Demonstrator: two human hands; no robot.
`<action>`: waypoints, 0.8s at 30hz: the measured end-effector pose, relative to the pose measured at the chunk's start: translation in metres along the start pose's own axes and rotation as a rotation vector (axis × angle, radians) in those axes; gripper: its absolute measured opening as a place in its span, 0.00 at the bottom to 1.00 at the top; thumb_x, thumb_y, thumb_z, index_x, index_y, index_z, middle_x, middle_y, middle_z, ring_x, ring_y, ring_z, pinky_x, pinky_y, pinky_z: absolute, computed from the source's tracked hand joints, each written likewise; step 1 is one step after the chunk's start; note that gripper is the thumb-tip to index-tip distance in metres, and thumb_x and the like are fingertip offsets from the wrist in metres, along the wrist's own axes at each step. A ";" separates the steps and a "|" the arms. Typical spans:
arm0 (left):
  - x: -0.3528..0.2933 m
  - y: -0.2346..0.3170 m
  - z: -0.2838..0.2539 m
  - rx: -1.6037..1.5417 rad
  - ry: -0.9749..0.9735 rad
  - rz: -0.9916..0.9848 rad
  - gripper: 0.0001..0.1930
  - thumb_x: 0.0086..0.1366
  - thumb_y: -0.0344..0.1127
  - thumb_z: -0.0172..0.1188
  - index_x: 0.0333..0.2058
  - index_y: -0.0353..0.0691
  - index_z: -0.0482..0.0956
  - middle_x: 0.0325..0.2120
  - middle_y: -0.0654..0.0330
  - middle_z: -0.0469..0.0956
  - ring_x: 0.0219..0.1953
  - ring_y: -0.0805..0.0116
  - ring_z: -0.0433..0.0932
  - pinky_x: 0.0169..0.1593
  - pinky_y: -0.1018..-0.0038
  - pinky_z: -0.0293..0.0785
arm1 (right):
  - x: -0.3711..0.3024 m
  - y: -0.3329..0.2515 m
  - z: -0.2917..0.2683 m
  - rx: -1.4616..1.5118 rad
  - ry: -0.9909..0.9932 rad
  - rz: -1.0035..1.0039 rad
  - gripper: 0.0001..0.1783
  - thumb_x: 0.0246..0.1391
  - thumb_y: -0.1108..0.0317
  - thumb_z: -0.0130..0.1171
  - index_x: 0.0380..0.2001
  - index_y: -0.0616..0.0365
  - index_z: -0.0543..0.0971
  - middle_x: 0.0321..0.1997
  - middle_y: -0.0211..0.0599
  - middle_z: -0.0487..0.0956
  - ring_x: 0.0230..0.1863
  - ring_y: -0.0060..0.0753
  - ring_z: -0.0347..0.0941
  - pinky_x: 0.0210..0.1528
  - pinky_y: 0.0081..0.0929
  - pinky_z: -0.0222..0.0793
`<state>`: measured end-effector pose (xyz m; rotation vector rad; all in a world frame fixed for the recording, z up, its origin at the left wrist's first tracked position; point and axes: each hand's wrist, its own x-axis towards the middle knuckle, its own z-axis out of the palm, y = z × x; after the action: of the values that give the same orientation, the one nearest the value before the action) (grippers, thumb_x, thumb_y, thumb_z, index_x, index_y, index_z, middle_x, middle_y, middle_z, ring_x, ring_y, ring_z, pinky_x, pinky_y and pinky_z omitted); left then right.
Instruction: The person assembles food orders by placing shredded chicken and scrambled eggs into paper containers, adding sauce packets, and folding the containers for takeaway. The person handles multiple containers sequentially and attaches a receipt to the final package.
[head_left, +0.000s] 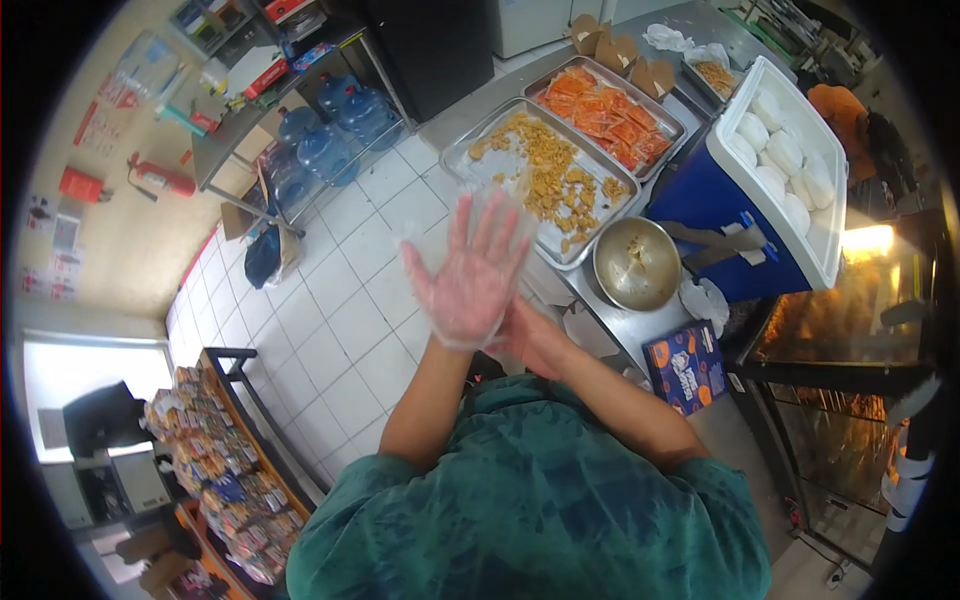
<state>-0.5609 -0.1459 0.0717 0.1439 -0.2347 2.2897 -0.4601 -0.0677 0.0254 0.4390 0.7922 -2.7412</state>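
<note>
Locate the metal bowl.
In the head view, right of centre, the metal bowl is on the counter, between the tray of golden pieces and the blue cooler.

Green, blue and orange around a colourless, see-through glove (468, 290)

Shirt (540, 490) dark green with blotchy blue-black patches; pieces (545, 165) golden brown on a silver tray (604, 212); packets (600, 115) bright orange; cooler (690, 190) deep blue with a white rim; bowl (656, 286) dull silver with a yellowish tinge; box (685, 368) dark blue, dotted with orange rounds; floor tiles (340, 275) white, gridded by grey lines; bottles (326, 155) translucent blue
</note>
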 end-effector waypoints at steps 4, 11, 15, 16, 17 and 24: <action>0.000 0.054 -0.018 0.125 -0.236 -0.320 0.44 0.55 0.74 0.42 0.66 0.59 0.48 0.67 0.52 0.42 0.68 0.47 0.43 0.67 0.44 0.32 | 0.048 -0.005 0.012 -0.082 -0.063 0.161 0.20 0.63 0.60 0.46 0.56 0.54 0.65 0.49 0.32 0.72 0.46 0.26 0.68 0.46 0.29 0.66; 0.083 0.126 -0.029 -0.071 -0.329 -0.601 0.50 0.53 0.80 0.28 0.66 0.52 0.48 0.66 0.43 0.41 0.66 0.37 0.46 0.65 0.40 0.33 | 0.155 0.015 -0.008 0.105 -0.053 0.191 0.11 0.60 0.64 0.50 0.45 0.50 0.72 0.38 0.31 0.75 0.31 0.21 0.68 0.29 0.25 0.65; 0.165 0.149 -0.063 0.013 -0.277 -0.743 0.46 0.58 0.75 0.32 0.64 0.45 0.52 0.62 0.41 0.54 0.63 0.43 0.56 0.65 0.45 0.43 | 0.190 -0.005 0.012 -0.401 0.447 -0.015 0.09 0.58 0.64 0.52 0.41 0.52 0.73 0.31 0.28 0.74 0.29 0.18 0.67 0.29 0.22 0.64; 0.187 0.145 -0.073 0.311 -0.246 -0.740 0.43 0.60 0.71 0.36 0.63 0.42 0.54 0.60 0.42 0.57 0.61 0.45 0.59 0.65 0.48 0.47 | 0.193 -0.006 0.011 -0.422 0.472 -0.115 0.08 0.58 0.64 0.53 0.40 0.53 0.73 0.29 0.27 0.74 0.30 0.18 0.67 0.30 0.21 0.64; 0.210 0.141 -0.081 0.604 -0.217 -0.760 0.41 0.62 0.67 0.40 0.62 0.40 0.56 0.58 0.42 0.61 0.60 0.48 0.62 0.64 0.51 0.50 | 0.190 -0.005 0.005 -0.517 0.528 -0.314 0.08 0.57 0.65 0.55 0.38 0.55 0.73 0.30 0.25 0.74 0.31 0.16 0.68 0.33 0.17 0.65; 0.261 0.040 -0.174 2.132 -1.282 -0.694 0.43 0.51 0.60 0.62 0.61 0.44 0.60 0.60 0.46 0.59 0.64 0.48 0.56 0.64 0.55 0.51 | 0.123 0.019 -0.028 -0.282 1.165 -0.510 0.07 0.57 0.66 0.56 0.37 0.56 0.73 0.28 0.23 0.72 0.29 0.14 0.64 0.32 0.15 0.62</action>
<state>-0.7688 0.0551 -0.0565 2.1562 1.3989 0.5214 -0.5610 -0.0871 -0.0494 2.0699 1.6749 -2.4926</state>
